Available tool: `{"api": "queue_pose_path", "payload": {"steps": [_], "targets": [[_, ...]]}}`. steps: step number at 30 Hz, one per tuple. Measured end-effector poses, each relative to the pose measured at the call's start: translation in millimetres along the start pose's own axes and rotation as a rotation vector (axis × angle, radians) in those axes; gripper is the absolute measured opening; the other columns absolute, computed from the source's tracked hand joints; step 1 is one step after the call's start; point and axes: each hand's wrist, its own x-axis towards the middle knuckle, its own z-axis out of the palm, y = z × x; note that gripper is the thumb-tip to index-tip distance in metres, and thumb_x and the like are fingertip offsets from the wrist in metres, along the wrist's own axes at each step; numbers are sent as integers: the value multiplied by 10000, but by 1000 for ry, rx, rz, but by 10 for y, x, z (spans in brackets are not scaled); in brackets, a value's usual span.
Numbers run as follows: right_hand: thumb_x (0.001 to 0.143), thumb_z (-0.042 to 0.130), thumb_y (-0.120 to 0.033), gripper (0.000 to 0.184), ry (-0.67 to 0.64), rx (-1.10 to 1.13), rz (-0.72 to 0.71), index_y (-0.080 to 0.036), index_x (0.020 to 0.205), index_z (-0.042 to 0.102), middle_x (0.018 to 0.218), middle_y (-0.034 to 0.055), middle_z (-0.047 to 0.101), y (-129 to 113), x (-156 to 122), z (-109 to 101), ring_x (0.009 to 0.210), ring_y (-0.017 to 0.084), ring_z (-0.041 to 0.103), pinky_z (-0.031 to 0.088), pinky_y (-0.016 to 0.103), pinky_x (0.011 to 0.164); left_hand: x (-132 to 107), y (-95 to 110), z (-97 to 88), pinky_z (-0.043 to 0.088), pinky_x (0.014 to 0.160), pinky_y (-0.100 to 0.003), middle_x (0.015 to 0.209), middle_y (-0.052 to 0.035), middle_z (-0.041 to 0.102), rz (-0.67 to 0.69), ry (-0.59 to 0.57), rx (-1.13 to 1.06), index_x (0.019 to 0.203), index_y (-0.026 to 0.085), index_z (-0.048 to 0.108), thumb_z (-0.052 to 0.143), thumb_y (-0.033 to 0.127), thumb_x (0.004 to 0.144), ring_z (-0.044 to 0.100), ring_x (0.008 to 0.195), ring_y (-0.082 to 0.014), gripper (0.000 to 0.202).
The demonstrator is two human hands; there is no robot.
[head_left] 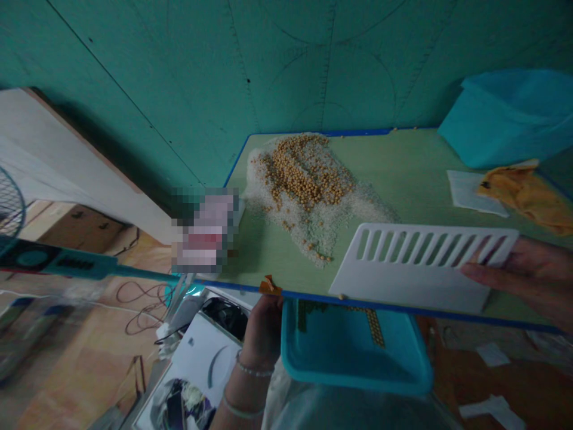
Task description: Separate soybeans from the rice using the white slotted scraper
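Note:
My right hand grips the right end of a white slotted plastic scraper, thumb across its slots. The scraper stands on the table near its front edge. A single bean lies by its lower left corner. My left hand is closed at the left rim of a blue plastic basin, just below the table edge; its fingertips are hidden. The basin sits under the edge, patterned strips showing inside. Farther back on the table lies a heap of yellow-brown beans mixed with small white grains.
A blue bag and an orange cloth are at the table's right, beside a white paper. A green wall stands behind. At left are a blurred-out item, an electric swatter and a white box.

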Motion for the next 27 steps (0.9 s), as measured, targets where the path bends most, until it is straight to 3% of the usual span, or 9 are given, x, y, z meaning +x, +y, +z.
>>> {"api": "queue_pose_path", "payload": {"steps": [4, 8, 12, 17, 22, 27], "targets": [[278, 782, -376, 309, -11, 3, 34, -339, 563, 669, 566, -25, 704, 35, -39, -13, 618, 224, 686, 579, 272, 513, 13, -7, -9, 451, 891, -347, 628, -14, 703, -3, -2, 5, 644, 189, 656, 619, 155, 627, 626, 967, -259, 53], [284, 787, -407, 326, -6, -15, 31, -330, 577, 667, 576, -15, 707, 104, -39, -32, 640, 241, 689, 578, 290, 527, 22, -13, -15, 455, 879, -351, 503, -10, 642, -25, -46, -22, 575, 194, 624, 601, 146, 615, 635, 935, -266, 67], [364, 776, -461, 362, 22, -29, -51, -327, 681, 663, 703, -10, 733, 142, 37, -51, 746, 262, 690, 577, 358, 642, -4, -7, 23, 454, 875, -355, 572, -20, 676, -25, -35, -3, 593, 192, 628, 577, 146, 635, 635, 926, -259, 81], [410, 757, -406, 388, 75, 78, -246, -310, 763, 627, 842, -9, 730, -65, 102, 83, 890, 257, 656, 456, 442, 901, -12, -22, 14, 450, 871, -358, 592, -4, 659, 5, -38, -4, 680, 184, 638, 574, 147, 643, 641, 886, -246, 83], [440, 734, -318, 351, -20, 165, -283, -283, 762, 600, 946, 15, 715, -281, 135, 279, 961, 267, 625, 393, 472, 962, -23, -24, -54, 460, 837, -355, 511, 21, 583, 62, -43, -6, 681, 190, 619, 544, 119, 657, 646, 819, -233, 106], [429, 735, -291, 395, -29, 170, -295, -301, 795, 586, 964, 6, 711, -291, 181, 267, 979, 272, 617, 364, 484, 987, -43, -3, -98, 473, 770, -360, 529, -10, 606, 13, 14, -38, 665, 171, 625, 506, 146, 721, 636, 705, -223, 133]]}}
